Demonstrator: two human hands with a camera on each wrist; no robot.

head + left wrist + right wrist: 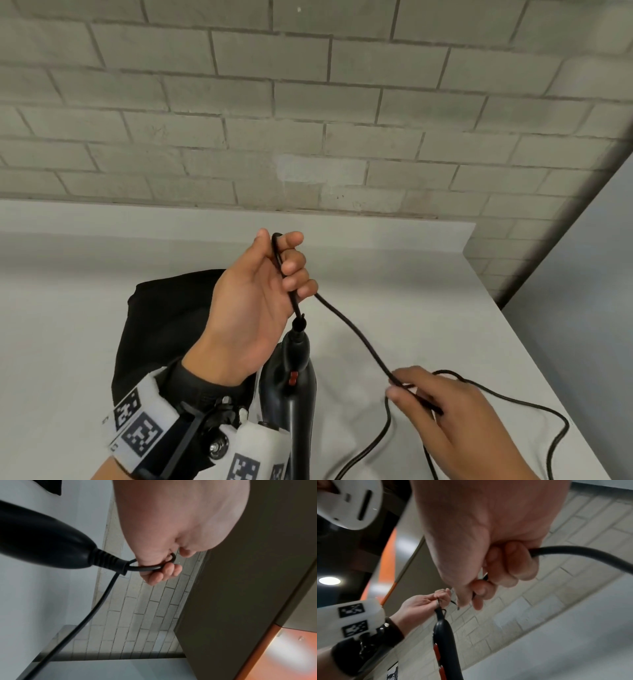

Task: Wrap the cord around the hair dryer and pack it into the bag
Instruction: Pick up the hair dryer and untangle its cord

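A black hair dryer (297, 387) with a red switch hangs handle-up over the white table, its lower part out of view. My left hand (270, 274) grips a folded loop of the black cord (356, 337) just above the handle's strain relief (109, 561). From there the cord slopes down to the right into my right hand (416, 394), which pinches it between thumb and curled fingers (513, 563). Past that hand the cord lies in loose loops on the table. A black cloth bag (164, 325) lies on the table behind my left wrist.
The white table (85, 308) stands against a grey brick wall (308, 120). Its right edge (548, 359) runs diagonally close to my right hand, with grey floor beyond.
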